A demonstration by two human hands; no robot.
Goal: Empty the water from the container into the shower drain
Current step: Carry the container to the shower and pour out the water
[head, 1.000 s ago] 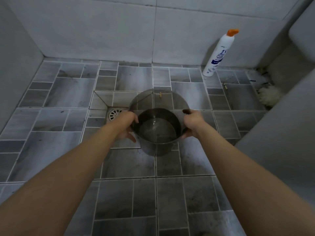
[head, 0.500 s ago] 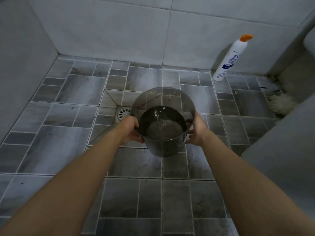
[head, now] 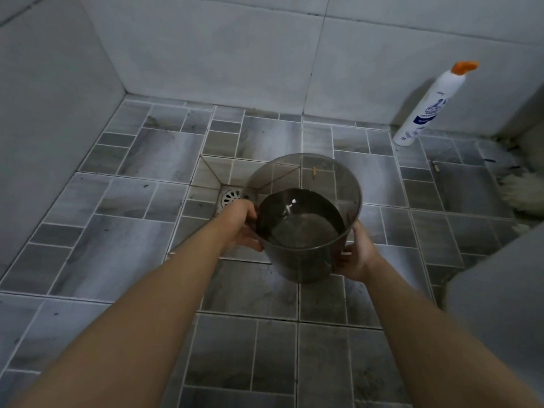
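Observation:
A smoky see-through round container [head: 303, 263] is held above the tiled shower floor, with dark water [head: 300, 222] lying in its lower part. My left hand [head: 240, 225] grips its left rim and my right hand [head: 354, 254] holds its right side lower down. The container leans slightly to the left. The round metal shower drain [head: 230, 198] sits in the floor just left of the container, partly covered by my left hand.
A white cleaner bottle with an orange cap [head: 426, 107] stands against the back wall at the right. A white mop head [head: 518, 189] lies at the far right. Grey tiled walls close in at the left and back; a pale fixture [head: 500, 304] bulges in at the right.
My right hand has slid from the rim down to the container's lower side. The container now leans a little toward the drain, and the water surface has shifted.

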